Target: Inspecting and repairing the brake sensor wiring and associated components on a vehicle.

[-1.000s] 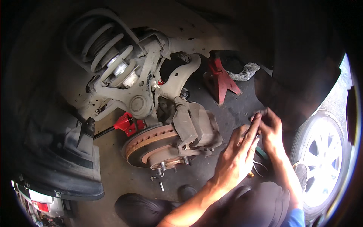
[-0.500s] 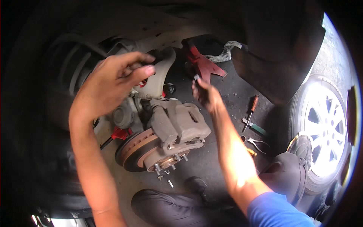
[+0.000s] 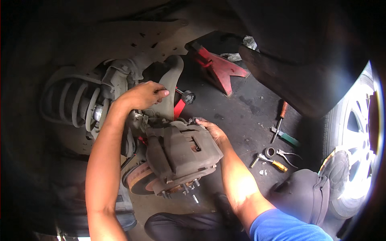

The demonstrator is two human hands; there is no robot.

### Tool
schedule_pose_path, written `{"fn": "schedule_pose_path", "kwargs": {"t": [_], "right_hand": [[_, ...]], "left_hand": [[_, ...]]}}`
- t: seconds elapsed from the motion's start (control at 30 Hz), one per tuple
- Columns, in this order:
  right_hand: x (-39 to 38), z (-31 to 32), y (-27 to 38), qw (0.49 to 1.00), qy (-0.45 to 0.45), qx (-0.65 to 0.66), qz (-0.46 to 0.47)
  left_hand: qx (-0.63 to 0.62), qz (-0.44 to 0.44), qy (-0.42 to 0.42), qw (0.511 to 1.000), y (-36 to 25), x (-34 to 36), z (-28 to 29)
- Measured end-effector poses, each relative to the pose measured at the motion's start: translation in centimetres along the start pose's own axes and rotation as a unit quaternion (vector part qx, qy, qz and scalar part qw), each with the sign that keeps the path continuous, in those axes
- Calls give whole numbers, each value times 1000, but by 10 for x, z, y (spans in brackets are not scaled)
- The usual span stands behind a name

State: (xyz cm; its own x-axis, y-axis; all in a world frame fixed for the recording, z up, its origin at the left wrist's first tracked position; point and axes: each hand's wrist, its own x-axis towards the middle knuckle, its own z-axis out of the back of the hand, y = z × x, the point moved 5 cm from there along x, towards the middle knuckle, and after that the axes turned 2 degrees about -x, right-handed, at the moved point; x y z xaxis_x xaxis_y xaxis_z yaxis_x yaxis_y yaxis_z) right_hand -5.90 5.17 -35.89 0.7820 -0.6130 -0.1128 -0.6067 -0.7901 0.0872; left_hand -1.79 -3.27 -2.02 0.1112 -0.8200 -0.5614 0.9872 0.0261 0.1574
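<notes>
A grey brake caliper [image 3: 183, 150] sits over the rusty-edged brake disc [image 3: 138, 178], with wheel studs [image 3: 193, 184] showing below. My right hand [image 3: 212, 130] is closed against the caliper's far right edge, its fingers partly hidden behind it. Above the caliper, my left hand [image 3: 146, 95] has its fingers curled in front of the pale metal dust shield [image 3: 173, 74]; whatever they hold, if anything, is hidden. A coil spring [image 3: 78, 102] lies to the left of that wrist. Beyond the caliper is a round black part [image 3: 188, 97] beside a red bar [image 3: 179, 108].
A red jack stand [image 3: 221, 72] is on the dark floor beyond. At right lie an orange-handled screwdriver [image 3: 283, 110], a green-handled tool [image 3: 289, 139], pliers [image 3: 288, 156], a metal ring [image 3: 270, 152] and a yellow-handled tool [image 3: 278, 165]. A wheel [image 3: 335, 132] lies farther right.
My right hand has come down from the open space onto the caliper's edge. My left hand has lowered toward the dust shield, its fingers curling. The whole view has shifted.
</notes>
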Motion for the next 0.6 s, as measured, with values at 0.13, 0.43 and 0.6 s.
{"fn": "schedule_pose_path", "kwargs": {"t": [0.13,0.43,0.6], "right_hand": [[-3,1,-24,998,34,-17,-57],[23,-28,-4,987,67,144,23],[31,-45,35,987,90,114,67]], "left_hand": [[13,9,0,1000,1,15,-7],[-9,-9,-2,1000,24,43,-31],[-60,-24,-37,997,34,42,-42]]}}
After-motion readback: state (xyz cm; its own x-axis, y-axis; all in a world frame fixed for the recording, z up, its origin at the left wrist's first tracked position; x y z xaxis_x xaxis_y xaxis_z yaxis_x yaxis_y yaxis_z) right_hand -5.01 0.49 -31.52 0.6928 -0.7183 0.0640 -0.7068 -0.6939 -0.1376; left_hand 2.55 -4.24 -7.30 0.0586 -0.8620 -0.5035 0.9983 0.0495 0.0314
